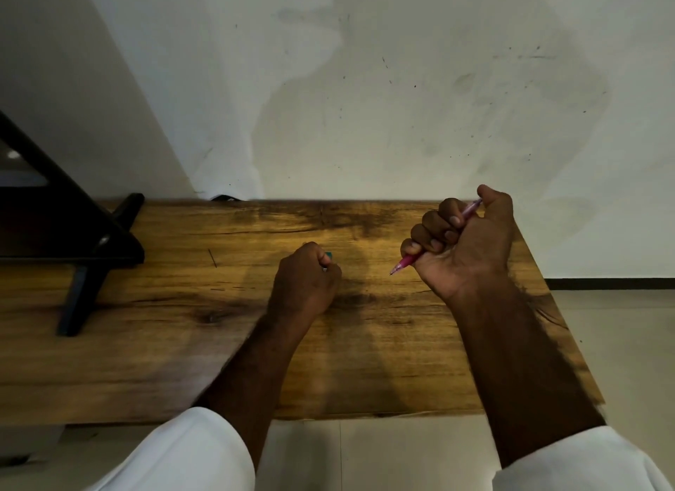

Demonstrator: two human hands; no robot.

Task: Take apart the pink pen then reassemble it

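My right hand (464, 242) is closed in a fist around the pink pen (403, 262). The pen's tip points down-left over the wooden table (182, 326), and its rear end sticks out by my thumb near the wall. My left hand (305, 277) rests on the table in a loose fist, to the left of the pen tip. A small teal piece (329, 255) shows at its fingertips; most of it is hidden, so I cannot tell what it is.
A black stand (84, 249) with angled legs sits on the table's left part. A white wall rises directly behind the table. The table's right edge runs close by my right forearm, with tiled floor (621, 344) beyond it.
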